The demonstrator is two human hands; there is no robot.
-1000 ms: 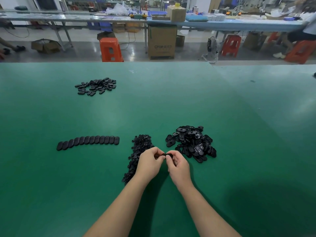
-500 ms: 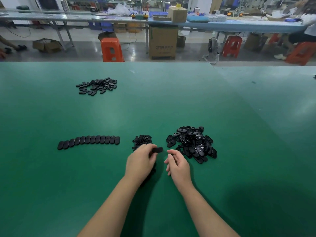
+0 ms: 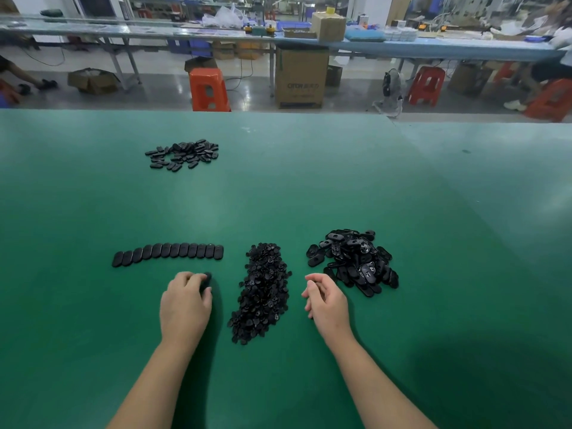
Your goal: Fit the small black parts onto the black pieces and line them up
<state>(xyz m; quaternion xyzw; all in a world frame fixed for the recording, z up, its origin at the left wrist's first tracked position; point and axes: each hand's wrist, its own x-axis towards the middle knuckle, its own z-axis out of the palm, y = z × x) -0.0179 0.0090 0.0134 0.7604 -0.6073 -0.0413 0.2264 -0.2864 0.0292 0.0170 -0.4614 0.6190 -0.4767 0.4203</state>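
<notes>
— On the green table [image 3: 93, 335], where's the black piece [image 3: 206, 281]?
— Gripped in the left hand [image 3: 185, 301], just below the row of pieces [image 3: 168, 254].
— And the right hand [image 3: 325, 300]?
— Loosely curled, holding nothing, between the small-parts pile [image 3: 263, 292] and the loose pieces [image 3: 353, 261].

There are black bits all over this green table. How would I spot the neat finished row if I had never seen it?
Start at the green table and find the person's left hand. Just beyond its fingertips lies the finished row, left of the heap of small parts. It alone is a single tidy line of ovals laid side by side; the rest are loose heaps.
</notes>
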